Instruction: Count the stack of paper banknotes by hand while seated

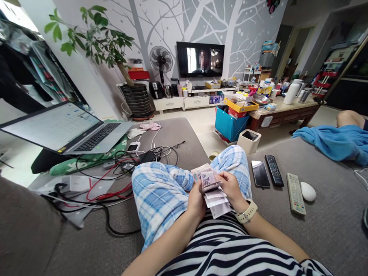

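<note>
Both of my hands hold a fanned bundle of banknotes point(209, 179) above my crossed legs. My left hand point(196, 200) is closed on the left side of the bundle. My right hand point(231, 189) pinches its upper right edge. A purple note with a printed "5" lies on top, and several paler notes point(217, 203) hang out below, toward my striped shirt. My right wrist wears a cream-coloured watch point(247, 212). Blue-and-white checked trousers point(160, 190) cover my legs under the notes.
An open laptop point(95, 136) rests on a green cushion at left, beside tangled cables point(120, 192). At right on the couch lie a phone point(260, 174), a black remote point(274, 170), a beige remote point(296, 193) and a white mouse point(308, 192). Another person's leg point(351, 119) shows near a blue blanket point(333, 140).
</note>
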